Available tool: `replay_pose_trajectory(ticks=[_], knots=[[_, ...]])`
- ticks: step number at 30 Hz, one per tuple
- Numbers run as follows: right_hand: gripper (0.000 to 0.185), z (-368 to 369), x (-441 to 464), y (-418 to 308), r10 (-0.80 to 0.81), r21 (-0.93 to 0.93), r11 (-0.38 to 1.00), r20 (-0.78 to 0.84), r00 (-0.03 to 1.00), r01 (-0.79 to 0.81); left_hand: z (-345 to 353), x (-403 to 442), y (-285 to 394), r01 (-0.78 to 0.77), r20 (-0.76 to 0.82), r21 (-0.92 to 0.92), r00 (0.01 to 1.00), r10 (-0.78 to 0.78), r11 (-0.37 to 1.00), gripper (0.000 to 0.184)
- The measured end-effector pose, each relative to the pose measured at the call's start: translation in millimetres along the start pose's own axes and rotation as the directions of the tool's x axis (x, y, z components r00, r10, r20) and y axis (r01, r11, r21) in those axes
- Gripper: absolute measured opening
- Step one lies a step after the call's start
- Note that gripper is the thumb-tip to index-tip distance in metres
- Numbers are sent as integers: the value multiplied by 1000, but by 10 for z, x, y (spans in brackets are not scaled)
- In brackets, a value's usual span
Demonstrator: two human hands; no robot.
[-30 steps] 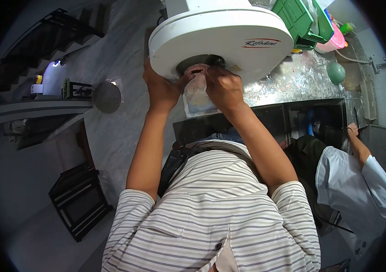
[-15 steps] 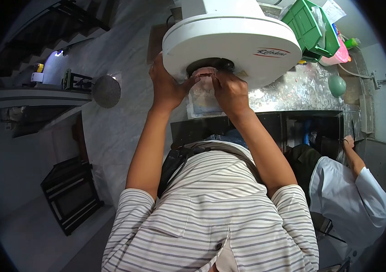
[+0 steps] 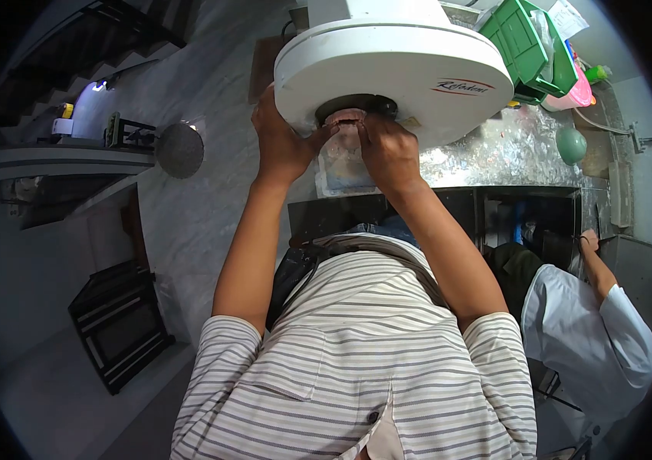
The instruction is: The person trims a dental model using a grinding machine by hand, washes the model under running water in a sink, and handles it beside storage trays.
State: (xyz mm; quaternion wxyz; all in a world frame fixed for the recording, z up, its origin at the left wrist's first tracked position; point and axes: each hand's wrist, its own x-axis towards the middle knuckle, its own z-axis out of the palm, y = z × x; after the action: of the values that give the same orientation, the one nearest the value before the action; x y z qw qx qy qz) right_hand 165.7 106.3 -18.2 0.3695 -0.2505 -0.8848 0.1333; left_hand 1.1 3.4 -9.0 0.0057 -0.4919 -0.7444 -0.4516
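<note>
A pinkish, rounded piece that looks like a dental cast (image 3: 346, 118) is at the dark round opening (image 3: 378, 103) in the front of a white machine (image 3: 387, 65) with a wide disc-shaped housing. My left hand (image 3: 284, 146) grips the cast from the left with its thumb at the near edge; its other fingers are partly hidden by the housing. From the right, my right hand (image 3: 391, 149) pinches the cast with bent fingers. Beneath the cast and between my hands, a pale, wet-looking ledge (image 3: 347, 172) sticks out towards me.
On the right, a green bin (image 3: 521, 46), a pink container (image 3: 575, 92) and a pale green ball-like object (image 3: 570, 146) sit on the shiny counter (image 3: 487, 165). A tap (image 3: 648, 136) is farther right. Another person in a white top (image 3: 583, 330) stands close on my right.
Both hands stay on the cast at the opening, with only a slight shift of the fingers. The whole view has moved a little.
</note>
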Motion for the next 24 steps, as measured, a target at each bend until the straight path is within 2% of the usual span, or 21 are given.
replay_pose_trajectory(ticks=[2,4,5,7,8,10,11,13,14,16,17,18,20,21,22,23,24], knots=[[11,-1,6,0,-1,-1,1000,-1,1000,1,15,-8,-14,-17,-10,-3,1000,17,1000,108],[10,-109,67,-90,-4,-2,1000,-4,1000,4,14,-10,4,31,6,-46,999,-31,998,109],[9,-199,90,-141,-25,44,999,-33,999,26,14,-31,30,30,0,-46,1000,-30,998,109],[9,-286,51,-194,-55,91,994,-68,996,61,-7,-91,184,-37,-98,-56,995,32,998,107],[13,-276,-64,-133,-45,37,998,-96,994,48,-21,-160,243,-39,-106,-54,994,33,998,107],[19,-362,-183,-110,-37,-17,999,-124,992,35,-54,-347,362,-164,-276,83,944,181,983,96],[20,-442,-223,-134,-56,24,998,-169,984,61,-103,-424,413,-161,-277,82,944,178,983,96],[26,-522,-252,-160,-117,95,984,-289,950,150,-214,-518,521,-221,-185,274,943,277,936,80],[26,-564,-255,-191,-117,94,984,-288,951,150,-232,-534,568,-221,-185,272,943,276,937,80],[26,-662,-239,-289,-132,107,978,-345,929,179,-279,-501,699,-346,-215,181,900,380,921,67],[26,-698,-233,-327,-124,144,973,-340,932,182,-327,-455,815,-397,-174,112,895,411,911,46],[26,-730,-222,-369,-120,145,973,-341,932,179,-303,-478,799,-398,-170,112,895,412,910,46],[26,-790,-187,-446,-121,206,960,-316,941,192,-241,-531,740,-404,-53,-116,915,400,907,31],[30,-821,-181,-472,-89,219,963,-280,956,154,-233,-578,814,-323,-113,-83,943,313,943,20],[30,-838,-174,-480,-85,218,964,-281,956,150,-221,-607,811,-325,-109,-85,943,315,942,20],[32,-853,-171,-483,-70,258,957,-244,967,134,-197,-642,791,-163,-80,-276,986,146,947,20],[34,-873,-168,-487,-55,297,948,-204,977,115,-187,-661,797,11,-18,-449,1000,-21,894,20]])
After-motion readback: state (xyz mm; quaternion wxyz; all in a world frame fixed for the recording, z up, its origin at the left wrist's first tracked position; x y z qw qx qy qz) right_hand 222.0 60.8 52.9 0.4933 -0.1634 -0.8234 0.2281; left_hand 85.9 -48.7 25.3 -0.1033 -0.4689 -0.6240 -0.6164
